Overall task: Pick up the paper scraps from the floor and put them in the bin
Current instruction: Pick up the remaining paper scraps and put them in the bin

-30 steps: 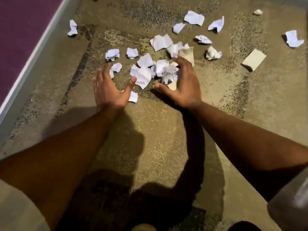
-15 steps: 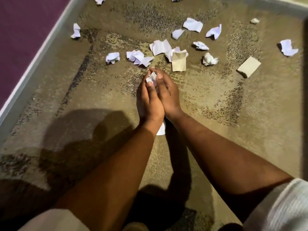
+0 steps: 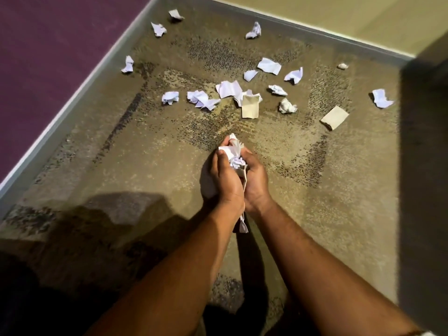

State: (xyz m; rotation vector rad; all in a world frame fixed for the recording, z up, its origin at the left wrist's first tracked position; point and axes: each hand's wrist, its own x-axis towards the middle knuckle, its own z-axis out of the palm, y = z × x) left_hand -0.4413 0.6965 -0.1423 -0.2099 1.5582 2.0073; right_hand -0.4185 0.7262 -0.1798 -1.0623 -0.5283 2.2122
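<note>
Head view: my left hand and right hand are cupped together above the floor, both grips curled tight round a bundle of paper scraps, one strip hanging down below my wrists. More loose scraps lie scattered on the floor beyond my hands, with two tan cardboard pieces among them, well apart from my grip.

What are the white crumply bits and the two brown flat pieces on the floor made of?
The white scraps look like thin matte paper: they show sharp creases, torn edges and crumpled folds. The two tan pieces lie flatter and look stiffer, so probably thin card or brown paper; which one is hard to tell.
</note>
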